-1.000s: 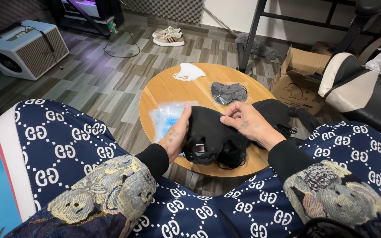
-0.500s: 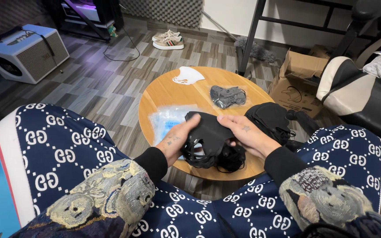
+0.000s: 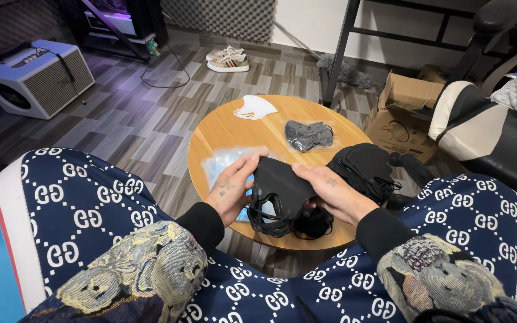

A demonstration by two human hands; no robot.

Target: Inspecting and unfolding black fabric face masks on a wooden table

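Change: since a second ago the black mask (image 3: pixel 279 182) has been drawn up off the pile and spread out flat between both hands — earlier the hands were bunched together over the heap, fingers working at it.
Meaning: one mask is judged to have been separated from the rest and is now held for handling on its own; its ear loops hang down, tangled with the masks beneath.
Left hand (image 3: pixel 230 190): closed on the mask's left edge, thumb on top and fingers underneath — a pinch, not a fist.
Mask: held just above the table's near edge, between the two hands, over a small black heap (image 3: pixel 312 222).
Right hand (image 3: pixel 330 192): laid along the mask's right edge, fingers extended and pressing it against the thumb; the thumb itself is mostly hidden.
Table (image 3: pixel 234 134): round, wooden, low; from the left it carries a clear plastic bag (image 3: pixel 225 161), a white mask (image 3: pixel 254 107), a grey mask (image 3: pixel 309 135) and a black pile (image 3: pixel 363 168) at the right.
Room: a white speaker (image 3: pixel 31 78) on the left, striped wood floor, sneakers (image 3: pixel 228 58) further back, a cardboard box (image 3: pixel 405 113) and a chair (image 3: pixel 486 128) on the right.
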